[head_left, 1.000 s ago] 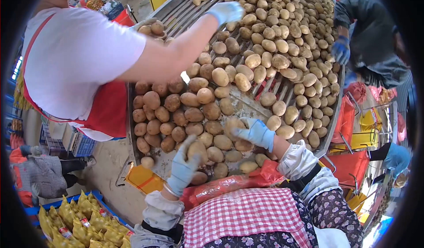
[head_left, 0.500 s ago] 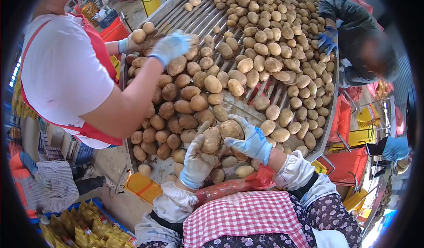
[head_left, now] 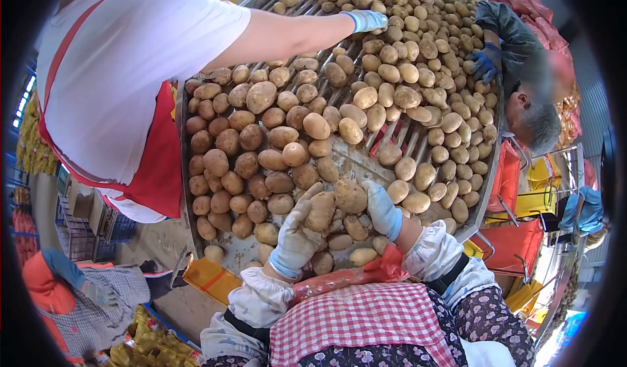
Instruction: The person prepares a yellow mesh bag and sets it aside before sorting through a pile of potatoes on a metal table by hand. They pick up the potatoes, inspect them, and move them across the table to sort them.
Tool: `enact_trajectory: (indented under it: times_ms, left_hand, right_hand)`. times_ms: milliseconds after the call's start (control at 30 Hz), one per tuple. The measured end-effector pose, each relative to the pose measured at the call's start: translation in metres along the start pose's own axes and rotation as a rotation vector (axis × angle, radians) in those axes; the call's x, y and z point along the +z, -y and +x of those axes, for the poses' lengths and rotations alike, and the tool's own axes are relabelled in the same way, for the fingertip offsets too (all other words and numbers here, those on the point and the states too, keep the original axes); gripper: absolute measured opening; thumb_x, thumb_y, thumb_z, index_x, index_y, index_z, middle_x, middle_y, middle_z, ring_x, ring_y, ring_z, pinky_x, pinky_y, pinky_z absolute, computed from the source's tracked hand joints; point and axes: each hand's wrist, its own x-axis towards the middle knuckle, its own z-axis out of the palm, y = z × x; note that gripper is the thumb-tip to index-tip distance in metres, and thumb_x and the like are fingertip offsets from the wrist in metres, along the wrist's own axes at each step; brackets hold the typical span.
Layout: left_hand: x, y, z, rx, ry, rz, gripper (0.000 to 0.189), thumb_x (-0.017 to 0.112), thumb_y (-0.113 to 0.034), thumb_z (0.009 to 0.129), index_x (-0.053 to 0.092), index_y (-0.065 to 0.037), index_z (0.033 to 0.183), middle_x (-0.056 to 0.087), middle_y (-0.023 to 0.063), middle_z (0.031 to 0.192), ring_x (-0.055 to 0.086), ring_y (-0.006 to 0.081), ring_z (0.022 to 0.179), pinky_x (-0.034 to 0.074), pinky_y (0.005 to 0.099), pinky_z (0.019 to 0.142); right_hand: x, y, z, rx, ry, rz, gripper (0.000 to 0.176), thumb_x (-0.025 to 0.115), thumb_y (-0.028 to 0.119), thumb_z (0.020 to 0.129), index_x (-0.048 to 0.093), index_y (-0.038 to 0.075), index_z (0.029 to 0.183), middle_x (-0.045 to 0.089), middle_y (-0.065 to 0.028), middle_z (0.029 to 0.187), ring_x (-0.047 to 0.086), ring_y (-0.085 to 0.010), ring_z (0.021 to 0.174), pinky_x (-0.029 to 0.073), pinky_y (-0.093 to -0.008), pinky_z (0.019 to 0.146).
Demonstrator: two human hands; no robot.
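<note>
Near the bottom centre, my left hand point(head_left: 295, 236), in a pale glove with dirty fingers, is wrapped round a brown potato point(head_left: 321, 211). Just right of it, my right hand point(head_left: 383, 211), in a light blue glove, holds a rounder, dirt-covered potato point(head_left: 351, 196) by its right side. The two potatoes are side by side, above smaller potatoes point(head_left: 340, 241) lying on the table. A patch of bare, soiled metal point(head_left: 359, 164) shows just beyond my hands.
The slatted metal table point(head_left: 480, 213) bears several potatoes. A co-worker in a red apron point(head_left: 153, 161) reaches across from the left; another's blue-gloved hand point(head_left: 486, 63) rests at the right edge. A red padded roll point(head_left: 346, 279) lines the near edge.
My right hand has shifted slightly right and my left hand slightly up and right, each still with its potato. The left co-worker's arm now stretches far over the slats.
</note>
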Motion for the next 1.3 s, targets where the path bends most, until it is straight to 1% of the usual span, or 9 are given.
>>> enact_trajectory:
  times_ms: [133,267,400,567,733,833,1000,1167,1300]
  left_hand:
    - [-0.003,0.004,0.01,0.395,-0.042,1.166,0.058,0.052,-0.031,0.094,0.038,-0.008,0.146,0.048,0.0158,0.14,0.048,0.0342,0.126,0.039,0.0489,0.106]
    - [0.014,-0.041,0.017,0.657,-0.313,2.506,0.067,0.06,-0.031,0.087,0.038,-0.007,0.146,0.037,0.0188,0.149,0.032,0.0368,0.139,0.02,0.0515,0.116]
    - [-0.047,-0.064,-0.007,0.605,-0.545,2.557,0.073,0.061,-0.037,0.084,0.037,-0.006,0.146,0.029,0.0187,0.154,0.034,0.0393,0.137,0.016,0.052,0.117]
    - [-0.032,-0.072,-0.073,0.374,-0.552,2.679,0.072,0.058,-0.045,0.086,0.041,-0.004,0.142,0.043,0.0195,0.144,0.044,0.0355,0.129,0.031,0.0516,0.109]
    - [-0.011,-0.115,-0.101,-0.559,-0.967,2.215,0.048,0.055,-0.038,0.091,0.058,-0.005,0.125,0.064,0.0223,0.111,0.063,0.0352,0.103,0.05,0.0446,0.086]
    - [-0.028,-0.126,-0.072,0.699,-0.738,2.38,0.051,0.053,-0.042,0.093,0.058,-0.003,0.126,0.061,0.0227,0.12,0.058,0.0364,0.111,0.046,0.0452,0.095]
    - [-0.094,-0.181,0.022,0.781,-0.847,2.144,0.07,0.063,-0.045,0.086,0.044,-0.003,0.139,0.046,0.025,0.139,0.042,0.0392,0.131,0.029,0.0473,0.111]
    - [-0.059,-0.128,-0.022,0.531,-0.824,2.402,0.087,0.065,-0.045,0.084,0.029,0.002,0.147,0.029,0.0238,0.153,0.025,0.0432,0.141,0.02,0.0501,0.116]
    - [-0.04,-0.091,-0.074,0.397,-0.457,2.643,0.053,0.063,-0.035,0.081,0.06,0.002,0.119,0.05,0.0209,0.138,0.043,0.0396,0.13,0.03,0.0521,0.11]
  right_hand:
    - [-0.005,-0.015,0.006,0.278,0.013,0.537,0.04,0.038,0.03,0.102,0.062,0.003,0.117,0.066,-0.0061,0.107,0.062,-0.0161,0.097,0.049,-0.0327,0.089]
    - [-0.024,-0.01,0.014,-0.036,0.007,0.021,0.035,0.043,0.018,0.1,0.058,0.004,0.128,0.062,-0.0102,0.125,0.059,-0.0221,0.113,0.044,-0.0367,0.1]
    - [-0.015,0.03,0.013,-0.488,-0.22,-0.928,0.052,0.067,0.027,0.084,0.056,0.01,0.132,0.055,-0.0213,0.131,0.049,-0.039,0.124,0.037,-0.0458,0.108]
    - [0.022,0.034,-0.004,-0.517,0.34,-1.444,0.072,0.07,0.051,0.075,0.052,0.017,0.135,0.046,-0.0183,0.14,0.04,-0.0417,0.13,0.025,-0.0543,0.112]
    - [0.069,0.016,-0.01,-0.635,0.525,-1.406,0.07,0.073,0.048,0.072,0.054,0.018,0.133,0.043,-0.0181,0.14,0.041,-0.0414,0.129,0.031,-0.0522,0.109]
    - [0.107,0.008,-0.011,-0.719,0.868,-1.204,0.066,0.073,0.038,0.075,0.052,0.015,0.133,0.045,-0.0208,0.136,0.053,-0.0374,0.115,0.045,-0.0473,0.093]
    - [0.111,0.033,0.015,-0.795,0.748,-1.029,0.064,0.072,0.033,0.077,0.051,0.012,0.134,0.046,-0.019,0.138,0.055,-0.0367,0.113,0.045,-0.0477,0.094]
    - [0.067,0.031,0.058,-0.586,0.032,-1.304,0.064,0.068,0.042,0.079,0.051,0.02,0.136,0.04,-0.0236,0.144,0.035,-0.0453,0.135,0.029,-0.0564,0.11]
    - [0.063,0.016,0.011,-0.697,0.403,-1.217,0.069,0.069,0.042,0.078,0.05,0.016,0.138,0.035,-0.0269,0.147,0.032,-0.0478,0.136,0.03,-0.0597,0.108]
